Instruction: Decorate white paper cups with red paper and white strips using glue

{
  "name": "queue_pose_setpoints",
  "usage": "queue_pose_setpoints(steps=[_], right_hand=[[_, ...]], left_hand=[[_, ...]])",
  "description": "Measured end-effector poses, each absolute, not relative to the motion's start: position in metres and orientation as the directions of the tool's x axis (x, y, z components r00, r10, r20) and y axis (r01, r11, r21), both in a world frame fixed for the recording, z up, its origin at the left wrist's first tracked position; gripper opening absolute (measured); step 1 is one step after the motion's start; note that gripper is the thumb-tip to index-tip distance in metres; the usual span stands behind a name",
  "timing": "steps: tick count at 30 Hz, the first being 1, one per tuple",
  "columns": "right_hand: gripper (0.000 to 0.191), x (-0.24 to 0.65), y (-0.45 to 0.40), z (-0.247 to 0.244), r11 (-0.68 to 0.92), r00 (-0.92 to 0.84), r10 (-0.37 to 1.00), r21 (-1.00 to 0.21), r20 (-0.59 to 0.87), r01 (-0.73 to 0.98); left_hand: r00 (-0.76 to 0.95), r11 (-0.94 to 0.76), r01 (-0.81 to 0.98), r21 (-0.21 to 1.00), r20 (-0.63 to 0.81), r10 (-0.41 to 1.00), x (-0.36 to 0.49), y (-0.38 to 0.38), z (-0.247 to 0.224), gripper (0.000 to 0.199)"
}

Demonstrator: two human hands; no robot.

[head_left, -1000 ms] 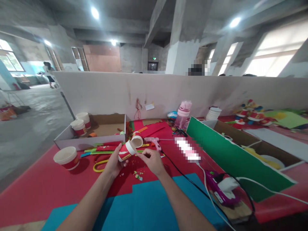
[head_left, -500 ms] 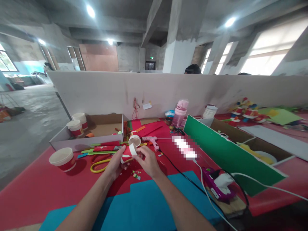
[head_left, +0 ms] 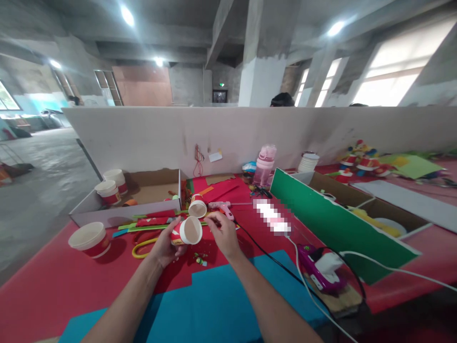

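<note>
My left hand point(head_left: 164, 248) is wrapped round a red and white paper cup point(head_left: 181, 233), tipped on its side with its open mouth facing right and towards me. Just right of the rim, apart from it, is my right hand point(head_left: 226, 237). Its thumb and fingertips are pinched together; whatever may be between them is too small to see. Behind the held cup, a second paper cup point(head_left: 197, 206) lies tilted on the red table cover point(head_left: 43, 278). A pink glue gun point(head_left: 222, 206) rests beside that cup, beyond my right hand.
Yellow-handled scissors point(head_left: 143, 248) and a wide paper tub point(head_left: 90, 239) are at left. Behind them stands a cardboard box point(head_left: 153, 183) with cups. A green-sided box point(head_left: 332, 224) and purple power strip point(head_left: 321, 271) are at right. Blue sheets point(head_left: 214, 300) lie in front.
The cup in my left hand has turned so its mouth shows more towards me. My right hand has come off the rim, slightly to the right.
</note>
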State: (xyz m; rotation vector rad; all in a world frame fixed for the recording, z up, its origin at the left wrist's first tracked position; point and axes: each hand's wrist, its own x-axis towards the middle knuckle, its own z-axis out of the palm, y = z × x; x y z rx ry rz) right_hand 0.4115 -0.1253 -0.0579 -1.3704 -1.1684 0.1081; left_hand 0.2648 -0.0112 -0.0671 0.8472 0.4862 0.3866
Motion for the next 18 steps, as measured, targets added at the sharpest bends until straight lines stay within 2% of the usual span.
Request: queue_pose_setpoints(steps=[7, 10, 14, 16, 18], right_hand=[[0.019, 0.406, -0.128, -0.056, 0.359, 0.299, 0.666, -0.645, 0.683, 0.675], [0.022, 0.407, -0.129, -0.054, 0.361, 0.285, 0.673, -0.639, 0.682, 0.679], [0.025, 0.41, -0.126, -0.058, 0.302, 0.421, 0.684, -0.757, 0.596, 0.579], [0.035, 0.411, -0.123, -0.062, 0.246, 0.462, 0.747, -0.845, 0.477, 0.475], [0.047, 0.411, -0.121, -0.066, 0.198, 0.417, 0.837, -0.907, 0.353, 0.371]], left_hand=[[0.786, 0.565, 0.054, 0.823, -0.384, 0.484, 0.266, -0.016, -0.072, 0.044], [0.811, 0.617, 0.086, 0.783, -0.414, 0.413, 0.266, -0.016, -0.071, 0.043], [0.838, 0.719, 0.051, 0.693, -0.422, 0.347, 0.264, -0.015, -0.067, 0.038], [0.843, 0.732, 0.018, 0.681, -0.403, 0.355, 0.264, -0.015, -0.063, 0.037], [0.84, 0.718, -0.039, 0.695, -0.366, 0.4, 0.264, -0.016, -0.061, 0.036]])
